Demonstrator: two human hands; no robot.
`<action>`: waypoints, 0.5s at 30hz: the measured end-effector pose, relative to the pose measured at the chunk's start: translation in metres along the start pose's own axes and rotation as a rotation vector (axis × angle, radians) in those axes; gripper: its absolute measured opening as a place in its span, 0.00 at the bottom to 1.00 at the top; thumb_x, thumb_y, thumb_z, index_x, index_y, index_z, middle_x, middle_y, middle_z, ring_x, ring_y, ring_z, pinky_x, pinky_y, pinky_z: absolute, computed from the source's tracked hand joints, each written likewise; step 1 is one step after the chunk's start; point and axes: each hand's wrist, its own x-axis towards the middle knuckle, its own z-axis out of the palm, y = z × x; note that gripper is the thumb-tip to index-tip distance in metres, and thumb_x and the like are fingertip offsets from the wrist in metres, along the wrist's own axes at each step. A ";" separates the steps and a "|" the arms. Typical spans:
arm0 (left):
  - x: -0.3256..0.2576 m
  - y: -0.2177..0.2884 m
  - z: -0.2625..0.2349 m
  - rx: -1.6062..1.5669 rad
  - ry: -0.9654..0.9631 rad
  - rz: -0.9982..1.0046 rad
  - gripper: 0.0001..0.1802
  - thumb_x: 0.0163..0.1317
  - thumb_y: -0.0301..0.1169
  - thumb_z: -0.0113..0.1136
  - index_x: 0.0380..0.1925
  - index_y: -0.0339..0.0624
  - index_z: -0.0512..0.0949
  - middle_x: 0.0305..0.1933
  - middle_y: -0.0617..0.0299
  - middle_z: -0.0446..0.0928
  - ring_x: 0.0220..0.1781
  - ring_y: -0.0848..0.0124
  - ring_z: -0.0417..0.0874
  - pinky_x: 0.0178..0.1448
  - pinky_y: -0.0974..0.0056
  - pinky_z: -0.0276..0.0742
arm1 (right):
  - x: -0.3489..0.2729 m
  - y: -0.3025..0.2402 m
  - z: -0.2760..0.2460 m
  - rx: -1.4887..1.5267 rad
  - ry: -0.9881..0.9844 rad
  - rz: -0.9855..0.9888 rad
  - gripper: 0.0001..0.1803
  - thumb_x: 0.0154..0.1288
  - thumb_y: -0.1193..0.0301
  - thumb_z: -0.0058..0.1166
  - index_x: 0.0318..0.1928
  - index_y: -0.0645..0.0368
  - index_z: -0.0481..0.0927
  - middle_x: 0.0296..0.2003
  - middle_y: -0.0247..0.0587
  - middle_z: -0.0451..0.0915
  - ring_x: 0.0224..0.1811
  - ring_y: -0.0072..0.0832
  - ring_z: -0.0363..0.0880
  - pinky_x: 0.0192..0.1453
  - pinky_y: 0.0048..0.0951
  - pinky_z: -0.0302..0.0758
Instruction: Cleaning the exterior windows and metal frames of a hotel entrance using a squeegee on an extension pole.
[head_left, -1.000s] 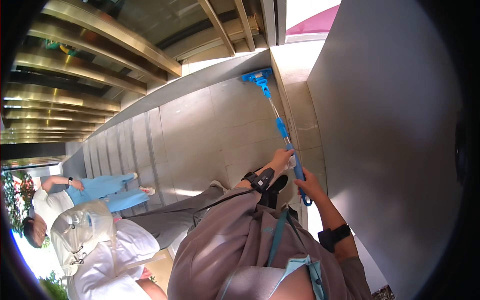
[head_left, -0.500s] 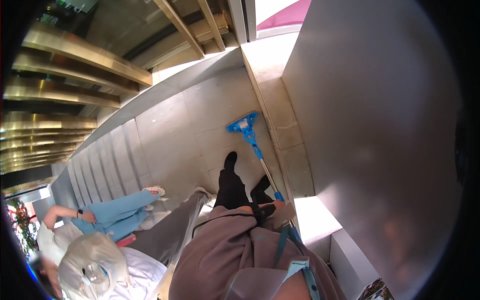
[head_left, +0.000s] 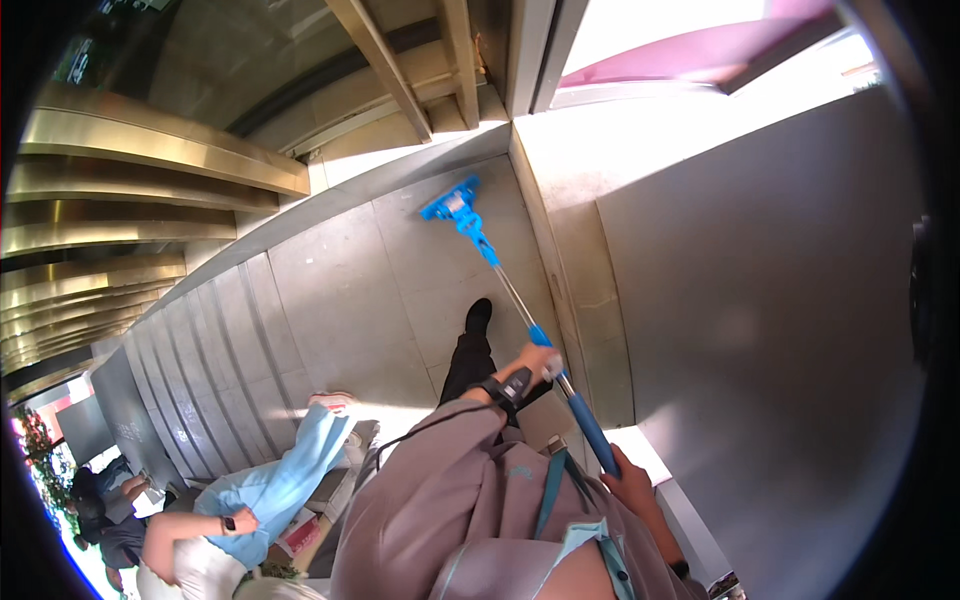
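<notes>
A sponge mop (head_left: pixel 512 292) with a bright blue head, a metal pole and blue grips slants across the floor in front of me. Its head rests on the grey tiles near the far corner of the landing. Wrapped round the pole just below the upper blue grip is my left hand (head_left: pixel 540 362), closed, with a black device (head_left: pixel 512 385) strapped to its wrist. Lower down, my right hand (head_left: pixel 630 484) grips the end of the long blue handle. Part of the right hand's fingers is hidden behind the handle.
Steps (head_left: pixel 215 345) lie to the left, where a seated person in light blue trousers (head_left: pixel 300 470) shows, with others farther back. A stone ledge (head_left: pixel 580 290) and a tall grey panel (head_left: pixel 760 290) run along the right. Brass-coloured bars (head_left: pixel 170 140) line the far left.
The mop head has moved farther away and slightly left. Both my hands now show plainly on the pole, the left one farther forward. The view has shifted, and the person carrying a clear bag has largely left it.
</notes>
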 end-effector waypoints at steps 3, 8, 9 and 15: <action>0.014 0.010 -0.047 0.024 -0.458 0.170 0.08 0.48 0.32 0.56 0.20 0.39 0.72 0.16 0.60 0.70 0.13 0.71 0.70 0.13 0.65 0.60 | -0.015 -0.077 -0.015 -0.044 0.090 0.016 0.33 0.44 0.66 0.58 0.54 0.53 0.64 0.30 0.51 0.76 0.31 0.41 0.77 0.36 0.31 0.72; -0.069 0.194 -0.176 -0.406 -0.018 -0.421 0.11 0.50 0.33 0.56 0.21 0.35 0.72 0.15 0.58 0.69 0.12 0.70 0.68 0.13 0.64 0.58 | 0.013 -0.257 -0.047 -0.120 -0.018 0.095 0.32 0.43 0.67 0.58 0.53 0.53 0.65 0.28 0.52 0.76 0.31 0.40 0.77 0.35 0.31 0.72; -0.041 0.158 -0.194 -0.483 0.029 -0.303 0.11 0.50 0.33 0.56 0.21 0.35 0.72 0.15 0.58 0.70 0.13 0.69 0.69 0.14 0.65 0.59 | 0.021 -0.290 -0.046 -0.171 -0.019 0.044 0.31 0.44 0.68 0.58 0.53 0.51 0.65 0.27 0.51 0.76 0.31 0.41 0.77 0.35 0.30 0.72; -0.044 0.153 -0.383 -0.875 0.337 -0.054 0.09 0.48 0.31 0.55 0.16 0.38 0.72 0.15 0.60 0.70 0.14 0.67 0.71 0.18 0.65 0.66 | 0.136 -0.457 0.008 -0.638 -0.101 -0.310 0.30 0.45 0.69 0.55 0.53 0.48 0.64 0.26 0.51 0.75 0.29 0.46 0.75 0.33 0.38 0.71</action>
